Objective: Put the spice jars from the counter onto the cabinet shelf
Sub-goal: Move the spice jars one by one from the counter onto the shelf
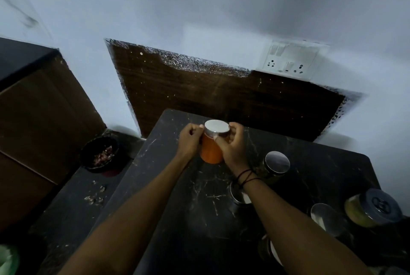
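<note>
orange jar: the orange jar (210, 151) stood at about 12 o'clock on the dark marble table (168, 226), near its far edge, both hands around it.
left hand: the left hand (190, 141) was curled against the jar's left side, fingers (195, 129) bent up by the lid rim.
right hand: the right hand (233, 147) wrapped the right side, fingers closed on the wall just under the lid, thumb across the front.
grip state: both sets of fingers were partly closed onto the jar; whether it was lifted clear of the table or resting on it i couldn't tell.
lid: a flat silver lid (217, 128) faced up and slightly toward the camera.
axis: the jar's long axis ran upright, base down; it seemed close to vertical, though the wide lens bent things.
handling: it looked like a stiff, smooth-walled jar full of powder, so probably moderately heavy and a bit slippery; likely breakable if glass.
where to hold: a hold on the body under the lid shoulder looked safer than the lid alone, which might turn or come off.
other jars: more silver-lidded jars waited at 3 to 5 o'clock, including a yellow jar (372, 208) at the right edge.
shelf: the cabinet shelf was not in view.
</note>
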`<state>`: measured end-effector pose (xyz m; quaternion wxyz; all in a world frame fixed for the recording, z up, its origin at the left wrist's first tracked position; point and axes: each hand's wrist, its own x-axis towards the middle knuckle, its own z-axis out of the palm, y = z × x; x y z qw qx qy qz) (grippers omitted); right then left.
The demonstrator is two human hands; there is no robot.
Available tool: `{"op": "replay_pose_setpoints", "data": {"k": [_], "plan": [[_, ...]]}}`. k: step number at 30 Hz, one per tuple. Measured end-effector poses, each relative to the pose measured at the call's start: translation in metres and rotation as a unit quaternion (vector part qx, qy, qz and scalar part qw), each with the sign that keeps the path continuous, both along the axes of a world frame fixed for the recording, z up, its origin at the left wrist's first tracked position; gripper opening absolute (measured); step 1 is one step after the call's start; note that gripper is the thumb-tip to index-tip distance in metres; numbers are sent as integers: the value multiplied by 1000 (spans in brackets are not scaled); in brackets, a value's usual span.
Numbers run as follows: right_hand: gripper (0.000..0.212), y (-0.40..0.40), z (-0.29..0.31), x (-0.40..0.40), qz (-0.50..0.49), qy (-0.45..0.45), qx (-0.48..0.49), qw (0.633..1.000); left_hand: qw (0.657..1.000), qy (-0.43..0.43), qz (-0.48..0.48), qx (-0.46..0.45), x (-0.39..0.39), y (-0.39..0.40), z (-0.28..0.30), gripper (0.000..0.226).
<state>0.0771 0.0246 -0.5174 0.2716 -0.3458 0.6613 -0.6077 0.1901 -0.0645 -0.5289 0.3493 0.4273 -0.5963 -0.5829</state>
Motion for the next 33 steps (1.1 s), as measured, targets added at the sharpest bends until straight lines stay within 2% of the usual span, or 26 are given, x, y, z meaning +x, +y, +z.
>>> {"op": "replay_pose_setpoints", "data": {"k": [3,7,10,12,14,16,21,23,29,33], "plan": [[49,2,16,-6,-5,-63,-54,997,996,53,-66,34,2,4,18,24],[43,3,21,-8,-11,-166,-52,985,972,83,-181,124,7,10,38,36],[46,4,18,-8,16,-207,-7,978,967,65,-185,162,4,19,43,66],[37,5,17,-5,33,-210,56,976,972,37,-161,167,1,29,44,72],[30,9,15,-2,43,-216,114,969,975,21,-139,174,0,37,42,68],[42,15,10,-1,62,-232,137,961,976,7,-130,177,2,41,40,69],[54,30,4,3,67,-271,118,953,964,63,-123,225,8,51,35,44],[60,34,3,5,57,-272,115,954,964,69,-123,227,11,57,34,42],[44,42,15,5,-4,-242,71,968,965,85,-127,211,8,64,42,44],[43,39,43,-1,1,-216,45,975,965,114,-138,190,4,58,68,42]]}}
